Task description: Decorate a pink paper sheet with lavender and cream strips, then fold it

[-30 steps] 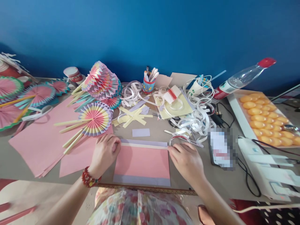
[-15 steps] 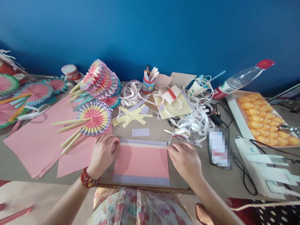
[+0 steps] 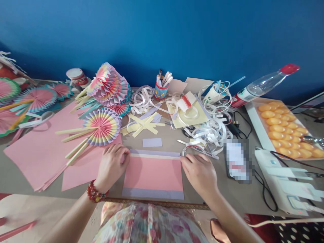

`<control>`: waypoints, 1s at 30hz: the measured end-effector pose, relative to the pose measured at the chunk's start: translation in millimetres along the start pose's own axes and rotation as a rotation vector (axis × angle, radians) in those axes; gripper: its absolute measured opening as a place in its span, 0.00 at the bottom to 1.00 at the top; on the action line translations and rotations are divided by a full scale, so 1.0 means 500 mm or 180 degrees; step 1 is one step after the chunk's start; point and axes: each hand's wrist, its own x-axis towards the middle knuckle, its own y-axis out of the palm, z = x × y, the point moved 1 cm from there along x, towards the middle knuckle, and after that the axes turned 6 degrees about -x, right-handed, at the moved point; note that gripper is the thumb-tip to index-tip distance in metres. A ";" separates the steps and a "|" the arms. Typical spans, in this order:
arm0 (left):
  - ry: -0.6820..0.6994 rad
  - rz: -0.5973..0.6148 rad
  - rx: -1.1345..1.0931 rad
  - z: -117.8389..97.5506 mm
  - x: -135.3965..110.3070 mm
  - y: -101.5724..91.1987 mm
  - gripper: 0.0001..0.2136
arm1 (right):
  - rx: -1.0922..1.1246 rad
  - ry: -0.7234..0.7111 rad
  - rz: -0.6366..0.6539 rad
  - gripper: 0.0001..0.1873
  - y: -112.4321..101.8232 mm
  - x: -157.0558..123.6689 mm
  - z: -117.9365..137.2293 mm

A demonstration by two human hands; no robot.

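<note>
Near on the table, my left hand and right hand flank the far corners of the pink sheet, fingers curled close, tips hidden, so pinching or pressing I cannot tell.

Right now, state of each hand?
Left hand: curled, fingertips on pink sheet far-left corner; grip unclear.
Right hand: curled, fingertips on its far-right corner; grip unclear.

We see a paper-craft workshop: folded fans just beyond our left hand, paper strips beyond the right hand, pen cup farther
</note>
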 end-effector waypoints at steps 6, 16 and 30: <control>-0.0011 0.0006 0.0012 -0.001 0.000 -0.001 0.04 | -0.0026 0.0015 0.0029 0.11 0.003 0.002 -0.001; -0.0023 0.0004 0.0021 -0.003 -0.001 0.000 0.04 | -0.0033 0.0024 0.0052 0.11 0.000 0.006 -0.002; 0.0001 -0.0023 0.0044 -0.002 -0.003 0.000 0.04 | 0.0124 0.0037 0.0160 0.12 0.005 0.007 -0.013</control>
